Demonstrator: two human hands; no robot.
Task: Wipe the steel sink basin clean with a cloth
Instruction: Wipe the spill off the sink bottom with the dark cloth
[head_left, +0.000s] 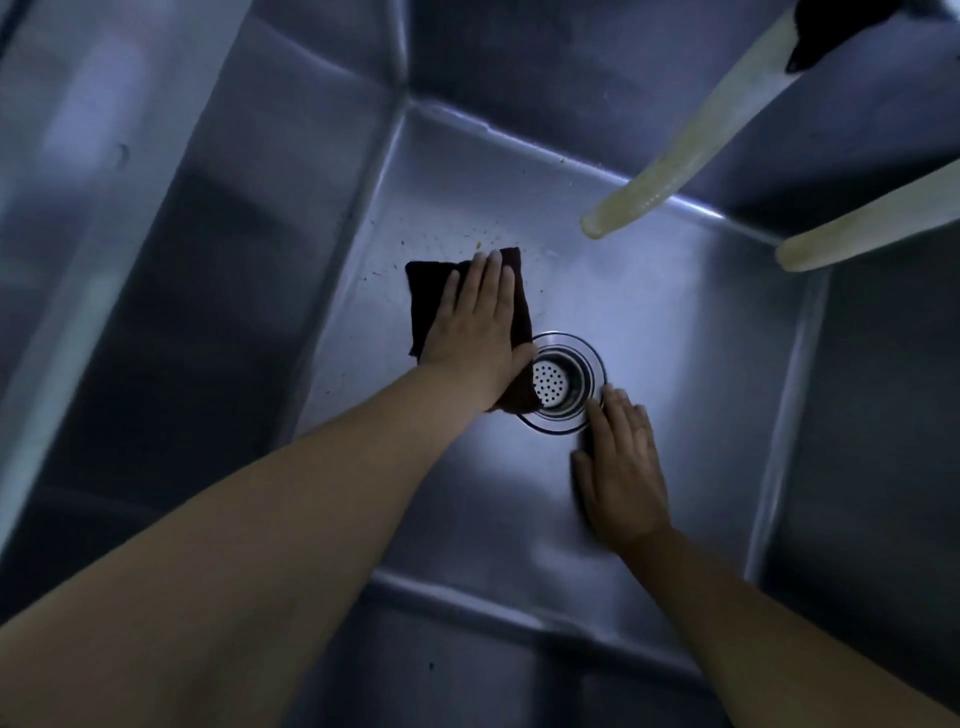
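I look straight down into a deep steel sink basin (675, 322). My left hand (475, 325) lies flat with straight fingers on a dark folded cloth (418, 306), pressing it to the basin floor just left of the drain. My right hand (621, 470) rests flat on the floor just right of and below the round drain strainer (558, 384); a dark edge shows under its thumb side, and I cannot tell what it is. Small yellowish crumbs (441, 241) speckle the floor beyond the cloth.
Two pale, stained hoses hang into the basin from the upper right, one (691, 135) ending above the far floor, the other (862, 228) at the right wall. Steel walls enclose the floor on all sides.
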